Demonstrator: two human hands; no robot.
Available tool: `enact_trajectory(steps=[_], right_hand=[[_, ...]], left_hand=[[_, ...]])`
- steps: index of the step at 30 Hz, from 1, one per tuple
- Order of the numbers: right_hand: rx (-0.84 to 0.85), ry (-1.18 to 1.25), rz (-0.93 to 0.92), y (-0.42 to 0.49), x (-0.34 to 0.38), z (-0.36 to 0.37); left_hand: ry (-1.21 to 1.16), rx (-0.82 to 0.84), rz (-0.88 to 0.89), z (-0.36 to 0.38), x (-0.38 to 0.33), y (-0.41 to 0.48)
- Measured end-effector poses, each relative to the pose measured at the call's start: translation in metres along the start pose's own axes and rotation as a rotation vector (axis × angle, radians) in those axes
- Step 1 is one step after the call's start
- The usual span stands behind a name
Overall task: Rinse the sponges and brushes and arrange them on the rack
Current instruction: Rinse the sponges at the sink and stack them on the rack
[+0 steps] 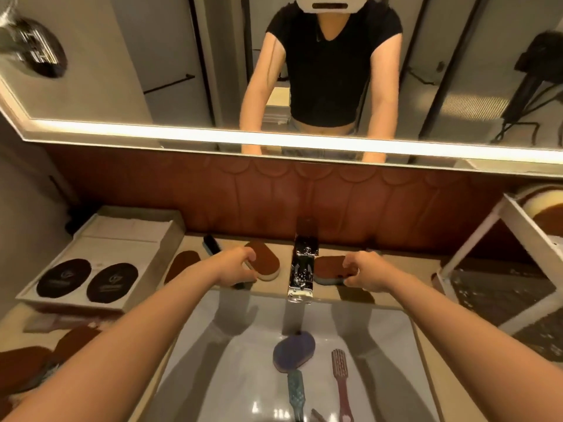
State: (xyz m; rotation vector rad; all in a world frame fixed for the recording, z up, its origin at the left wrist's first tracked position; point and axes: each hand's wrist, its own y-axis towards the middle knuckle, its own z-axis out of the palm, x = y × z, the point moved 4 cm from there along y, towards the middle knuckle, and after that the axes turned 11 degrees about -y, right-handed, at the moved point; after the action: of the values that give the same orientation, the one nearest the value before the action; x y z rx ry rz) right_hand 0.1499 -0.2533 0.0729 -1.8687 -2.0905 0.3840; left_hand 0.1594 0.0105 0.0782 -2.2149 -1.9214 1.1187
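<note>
In the basin (213, 376), nearest the camera and in front of the faucet (301, 269), lie a purple sponge (294, 350), a teal brush (295, 391) and a pink brush (339, 376). Beyond them, a person reaches both arms to the ledge. The left hand (234, 266) curls its fingers round a cream-backed sponge (266, 264) just left of the faucet, and the right hand (365, 274) pinches a blue-backed sponge (329, 268) just right of it. Farther left of the faucet sit a dark brush (212, 244) and another brown sponge (182, 264). Well right of the faucet, the white rack (524, 220) holds what looks like a single round sponge (545, 208). The job appears to be in its early stages, with most pieces yet to be rinsed and racked.
</note>
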Motion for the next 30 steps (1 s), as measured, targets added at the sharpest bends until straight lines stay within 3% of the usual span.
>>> enact_trajectory(steps=[5, 10, 19, 25, 30], right_hand=[[0.02, -0.076, 0.006, 0.04, -0.004, 0.022], [0.041, -0.174, -0.022, 0.073, -0.008, 0.036], [-0.048, -0.248, -0.068, 0.103, -0.012, 0.05], [-0.13, -0.173, 0.002, 0.097, -0.023, 0.052], [-0.145, 0.192, 0.12, 0.075, -0.038, 0.053]], left_hand=[[0.236, -0.046, -0.021, 0.006, 0.02, 0.042], [0.349, 0.009, 0.042, 0.014, 0.023, 0.079], [0.598, 0.035, 0.074, 0.032, 0.018, 0.124], [0.55, -0.068, 0.079, 0.028, 0.015, 0.125], [0.353, -0.13, 0.075, 0.01, 0.013, 0.105]])
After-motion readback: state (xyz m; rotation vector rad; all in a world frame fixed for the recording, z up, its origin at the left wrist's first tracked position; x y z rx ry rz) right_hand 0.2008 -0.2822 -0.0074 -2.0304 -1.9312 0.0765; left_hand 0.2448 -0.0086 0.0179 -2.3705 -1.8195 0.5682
